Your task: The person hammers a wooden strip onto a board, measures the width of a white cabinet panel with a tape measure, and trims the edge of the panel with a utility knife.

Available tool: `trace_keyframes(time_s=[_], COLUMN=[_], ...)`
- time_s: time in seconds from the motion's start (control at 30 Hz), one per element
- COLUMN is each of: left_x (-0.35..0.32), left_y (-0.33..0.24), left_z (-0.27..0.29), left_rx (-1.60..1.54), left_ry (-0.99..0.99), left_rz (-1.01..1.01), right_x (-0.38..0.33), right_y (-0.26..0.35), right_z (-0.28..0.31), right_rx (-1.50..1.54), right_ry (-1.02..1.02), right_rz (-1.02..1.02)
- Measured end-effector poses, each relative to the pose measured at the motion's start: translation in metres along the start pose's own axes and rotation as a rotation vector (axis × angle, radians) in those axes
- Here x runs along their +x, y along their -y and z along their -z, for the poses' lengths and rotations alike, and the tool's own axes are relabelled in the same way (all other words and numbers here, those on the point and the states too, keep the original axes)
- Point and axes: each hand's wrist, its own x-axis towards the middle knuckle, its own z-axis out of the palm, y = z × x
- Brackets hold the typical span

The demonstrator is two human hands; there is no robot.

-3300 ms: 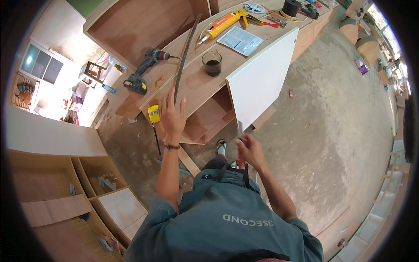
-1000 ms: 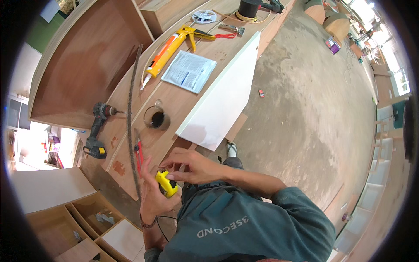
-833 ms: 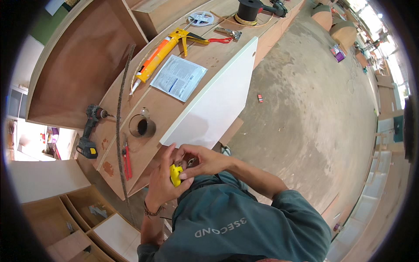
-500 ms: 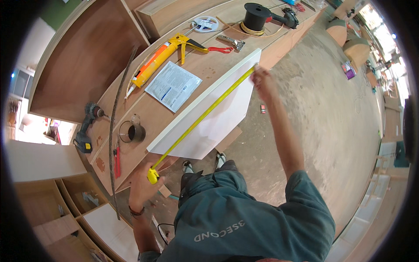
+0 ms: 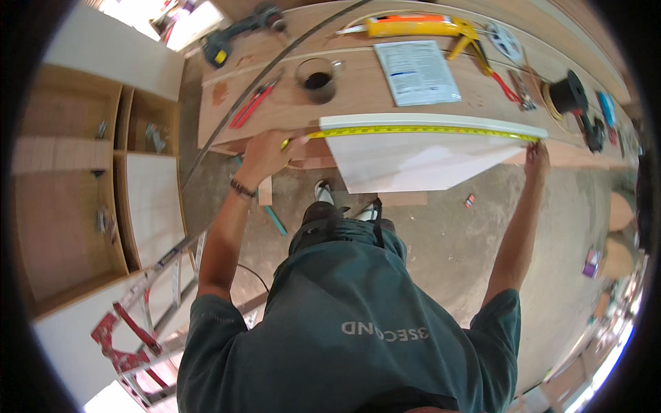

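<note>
A yellow tape measure is stretched along the top edge of a white panel, which stands against the front of the wooden workbench. Its case is mostly covered by my left hand, closed around it just past the panel's left end. At the panel's right corner, my right hand pinches the free end of the blade. On the bench behind the panel lie a silver-white packet and a glass mug with dark liquid. Red-handled pliers rest nearest my left hand.
Farther back on the bench are a yellow caulking gun, a cordless drill and a black spool. A long dark strip crosses the left end. A stepladder and open cabinets stand at left.
My view has turned, so the bench now runs across the top. The tape has come down from a slant to lie along the panel's top edge, both hands still holding it.
</note>
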Motion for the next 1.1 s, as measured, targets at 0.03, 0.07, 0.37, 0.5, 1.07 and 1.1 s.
trace_keyframes(time_s=[0.03, 0.07, 0.37, 0.5, 1.07, 1.1], left_x=[-0.001, -0.001, 0.006, 0.005, 0.010, 0.010], left_y=[0.001, 0.003, 0.010, 0.012, 0.023, 0.022], left_z=[0.000, -0.001, 0.001, 0.002, -0.002, 0.000], left_rx=[0.008, 0.012, 0.000, -0.033, 0.028, 0.012], left_ry=[-0.006, -0.014, -0.007, -0.017, 0.057, 0.064], left_rz=[0.016, 0.021, 0.019, 0.014, 0.017, 0.017], right_x=[-0.005, -0.006, -0.004, -0.009, -0.064, -0.063], right_y=[0.007, 0.010, 0.021, 0.011, -0.007, -0.005], right_z=[-0.007, -0.009, -0.019, -0.023, -0.072, -0.069], right_rx=[-0.034, -0.030, -0.102, -0.099, -0.052, -0.035], right_ry=[-0.007, 0.005, -0.037, -0.020, -0.026, 0.007], right_rz=[-0.046, -0.051, -0.084, -0.111, -0.195, -0.203])
